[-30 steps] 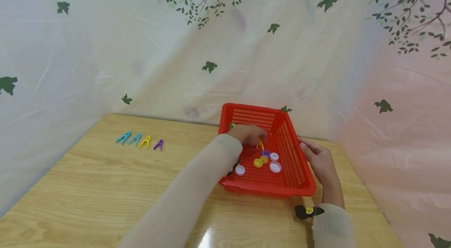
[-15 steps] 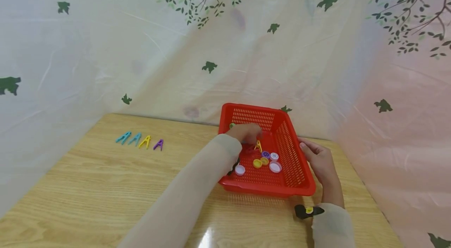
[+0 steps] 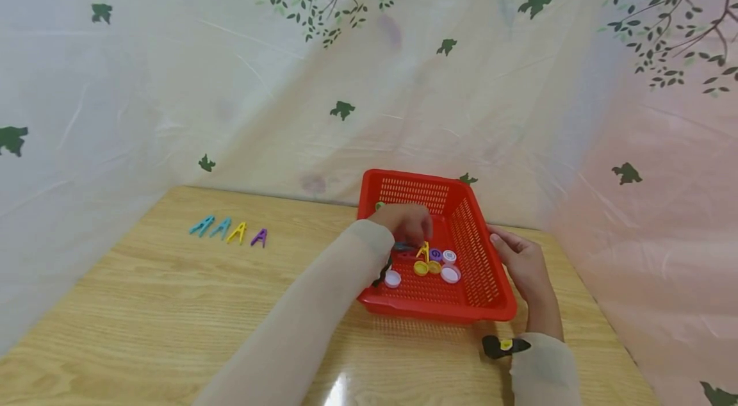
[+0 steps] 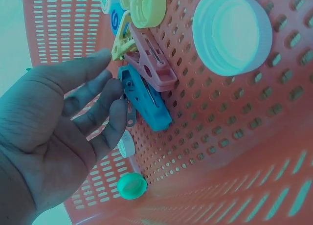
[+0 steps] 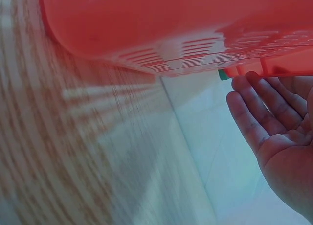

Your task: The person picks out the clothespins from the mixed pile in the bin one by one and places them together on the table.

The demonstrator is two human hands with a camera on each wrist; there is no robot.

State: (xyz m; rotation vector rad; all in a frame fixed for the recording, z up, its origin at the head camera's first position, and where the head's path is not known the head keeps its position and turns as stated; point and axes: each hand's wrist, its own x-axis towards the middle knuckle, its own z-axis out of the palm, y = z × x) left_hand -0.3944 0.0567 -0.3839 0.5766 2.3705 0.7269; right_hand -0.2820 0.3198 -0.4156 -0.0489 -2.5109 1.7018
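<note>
In the head view my left hand (image 3: 406, 221) reaches into a red plastic basket (image 3: 498, 294). Its slightly bent fingers are at a yellow clothespin (image 4: 121, 39) and a blue clothespin (image 4: 149, 105), with fingertips touching or very near both. A pink clothespin (image 4: 150, 63) lies between these two. My right hand (image 3: 523, 263) holds the basket's right rim, thumb on the edge; the right wrist view shows its fingers reaching to the rim from outside. Bottle caps lie in the basket, among them a white cap (image 4: 232, 33), a yellow cap (image 3: 421, 268) and a green cap (image 4: 132, 186).
On the wooden table (image 3: 173, 316), a row of clothespins stands left of the basket: two blue, one yellow (image 3: 237, 233) and one purple (image 3: 259, 237). A pale curtain (image 3: 277, 105) with leaf prints hangs behind the table and along its sides.
My left hand has shifted slightly inside the basket. The yellow clothespin has come down lower beside the caps, and a blue clothespin now shows below my fingers. My right hand stays put.
</note>
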